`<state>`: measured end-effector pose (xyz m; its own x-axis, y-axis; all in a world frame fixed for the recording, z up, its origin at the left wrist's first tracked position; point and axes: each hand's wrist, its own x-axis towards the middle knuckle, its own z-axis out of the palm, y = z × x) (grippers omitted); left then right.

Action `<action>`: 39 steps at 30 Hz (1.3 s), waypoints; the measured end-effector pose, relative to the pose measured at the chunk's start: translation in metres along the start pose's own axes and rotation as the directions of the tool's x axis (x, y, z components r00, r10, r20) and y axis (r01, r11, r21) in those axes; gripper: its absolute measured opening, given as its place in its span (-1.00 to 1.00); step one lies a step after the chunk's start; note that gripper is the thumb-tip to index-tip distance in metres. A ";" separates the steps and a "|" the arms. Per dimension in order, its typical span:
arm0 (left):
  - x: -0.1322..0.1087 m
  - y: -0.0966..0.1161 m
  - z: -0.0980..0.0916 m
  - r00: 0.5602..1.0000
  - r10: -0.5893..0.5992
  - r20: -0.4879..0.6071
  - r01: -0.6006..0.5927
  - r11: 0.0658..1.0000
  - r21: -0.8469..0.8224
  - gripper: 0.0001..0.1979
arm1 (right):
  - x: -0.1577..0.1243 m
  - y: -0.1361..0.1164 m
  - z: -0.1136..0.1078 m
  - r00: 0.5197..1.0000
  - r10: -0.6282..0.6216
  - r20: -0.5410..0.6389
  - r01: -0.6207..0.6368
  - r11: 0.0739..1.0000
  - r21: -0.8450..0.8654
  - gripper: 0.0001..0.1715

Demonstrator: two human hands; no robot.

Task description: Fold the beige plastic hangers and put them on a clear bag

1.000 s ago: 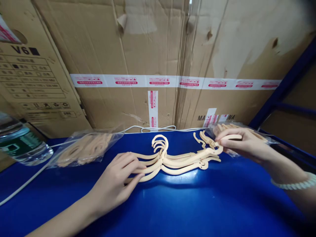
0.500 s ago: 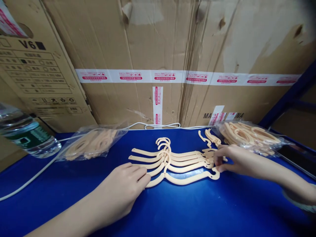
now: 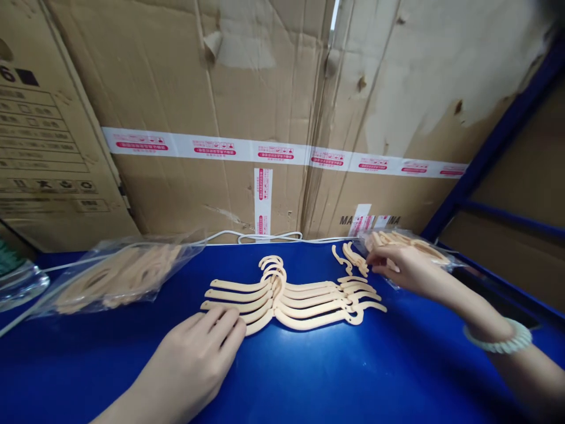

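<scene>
Several beige plastic hangers [image 3: 309, 323] lie overlapping in a row on the blue table, their hooks bunched at the middle. My left hand [image 3: 198, 353] has its fingers closed over the left arm of the nearest hanger, hiding that end. Small curved hook pieces [image 3: 371, 306] sit at the right ends of the hangers. Farther back is a small pile of loose curved pieces [image 3: 354, 259]. At the pile's right edge is my right hand [image 3: 401, 268], fingers bent and pinched together; what lies between its fingertips is hidden.
A clear bag of beige parts [image 3: 119, 274] lies at the left, beside a water bottle [image 3: 22, 285]. Another bag [image 3: 410, 240] is behind my right hand, with a dark flat object [image 3: 494, 294] nearby. A white cable [image 3: 269, 237] runs along cardboard boxes [image 3: 212, 200].
My right hand has left the nearest hanger's right end and moved back to the loose pieces. A curved piece now sits on that end. The view has shifted right.
</scene>
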<state>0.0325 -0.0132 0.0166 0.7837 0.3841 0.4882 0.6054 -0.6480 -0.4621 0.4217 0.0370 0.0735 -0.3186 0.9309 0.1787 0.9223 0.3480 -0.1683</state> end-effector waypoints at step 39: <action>0.000 0.014 0.004 0.993 -0.101 -0.066 0.074 0.945 -0.319 -0.68 | 0.087 -0.007 0.055 0.998 -0.065 -0.012 0.060 0.967 -0.247 -0.59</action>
<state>0.0415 -0.0200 0.0070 0.7079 0.4027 0.5803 0.5861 -0.7934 -0.1644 0.3753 0.1217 0.0370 -0.3755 0.9047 0.2011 0.9268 0.3652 0.0872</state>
